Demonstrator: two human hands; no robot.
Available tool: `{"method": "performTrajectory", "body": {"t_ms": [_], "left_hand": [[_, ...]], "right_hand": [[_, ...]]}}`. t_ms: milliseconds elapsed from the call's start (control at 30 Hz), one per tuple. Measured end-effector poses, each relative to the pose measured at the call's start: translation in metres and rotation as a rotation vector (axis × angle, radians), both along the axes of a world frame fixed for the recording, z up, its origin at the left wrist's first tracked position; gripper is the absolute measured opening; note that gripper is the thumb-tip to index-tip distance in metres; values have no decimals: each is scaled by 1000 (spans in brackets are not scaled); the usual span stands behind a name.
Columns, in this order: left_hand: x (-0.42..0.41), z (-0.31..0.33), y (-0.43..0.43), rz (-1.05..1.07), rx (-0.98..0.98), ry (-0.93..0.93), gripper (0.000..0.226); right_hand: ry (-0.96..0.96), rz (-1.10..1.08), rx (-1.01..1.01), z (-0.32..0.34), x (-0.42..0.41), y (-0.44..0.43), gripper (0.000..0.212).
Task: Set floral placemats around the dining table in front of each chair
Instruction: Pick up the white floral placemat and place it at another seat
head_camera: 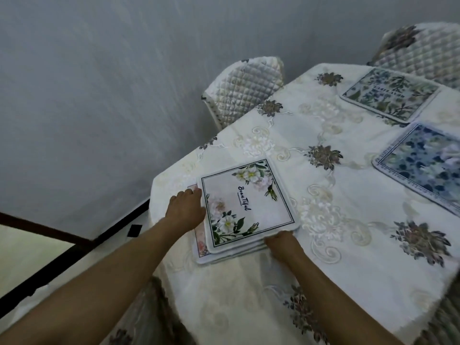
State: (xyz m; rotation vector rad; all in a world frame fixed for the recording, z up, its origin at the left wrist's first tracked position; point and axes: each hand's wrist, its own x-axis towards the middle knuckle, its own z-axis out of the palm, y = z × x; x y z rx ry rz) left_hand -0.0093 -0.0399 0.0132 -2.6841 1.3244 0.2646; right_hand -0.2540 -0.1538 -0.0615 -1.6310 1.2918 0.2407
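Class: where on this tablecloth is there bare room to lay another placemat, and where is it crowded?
Free: the cloth in front of the quilted chair, between the white-flowered stack and the green leafy mat. Crowded: the right side, where the blue floral mat lies.

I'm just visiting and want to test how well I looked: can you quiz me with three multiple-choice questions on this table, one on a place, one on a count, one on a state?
1. Where is the green leafy placemat?
A. On the floor
B. On the table before the far chair
C. Under the stack

2. How many placemats lie singly, apart from the stack?
A. Two
B. Five
C. None

3. What are the hands doing?
A. Hanging free
B. Gripping a chair
C. Touching the stack's edges

Answers: 1 B, it lies before that chair. 2 A, the green one and the blue one. 3 C, left hand and right hand meet the stack's sides.
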Motion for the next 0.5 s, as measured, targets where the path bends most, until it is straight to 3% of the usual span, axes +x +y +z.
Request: {"method": "performTrajectory", "body": {"t_ms": [100,200,300,500], "left_hand": [[19,-22,-30,-9,39,51,41],[37,-43,-57,-29,80,66,45],[55,-62,-83,-45,75,69,42],[91,-92,-122,-4,54,145,34]], "right_hand": [[-140,-197,112,-15,2,-1,36],[-105,-365,154,-17,9,1,21],[-137,-476,169,-23,18,2,30],[-200,-762,297,-24,31,13,25]]}}
